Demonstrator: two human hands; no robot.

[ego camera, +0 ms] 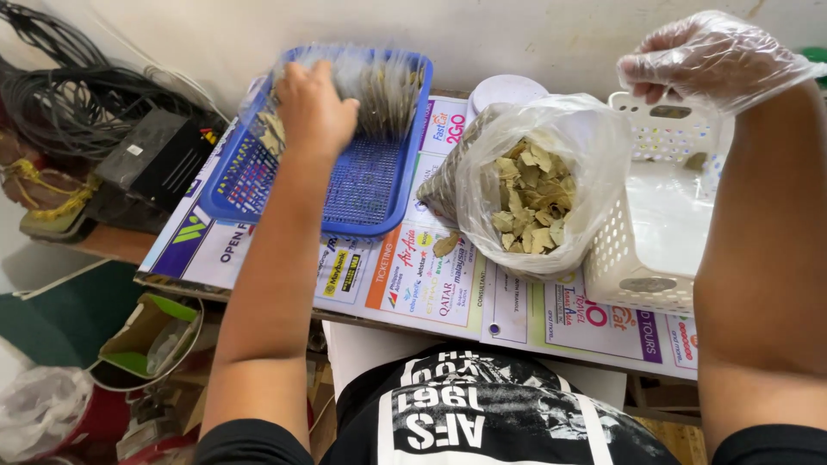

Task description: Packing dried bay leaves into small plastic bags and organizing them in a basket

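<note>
Two hands work over packets and loose dried leaves on a poster-covered desk.

Small clear packets of leaves [379,86] stand stacked at the far end of a blue plastic tray [370,189]; the bare left hand [312,108] lies on them, its fingers curled down out of sight, so whether they pinch a packet cannot be told. Just beside the tray, an open clear bag of dried leaves [530,194] leans against a white perforated basket [633,258]. The right hand [706,56], in a loose clear plastic glove, hovers above the basket's far rim with fingers pressed together; anything pinched is hard to make out. A white lid [504,89] shows partly behind the bag. Black cables [60,86] lie left of the desk [413,275].
</note>
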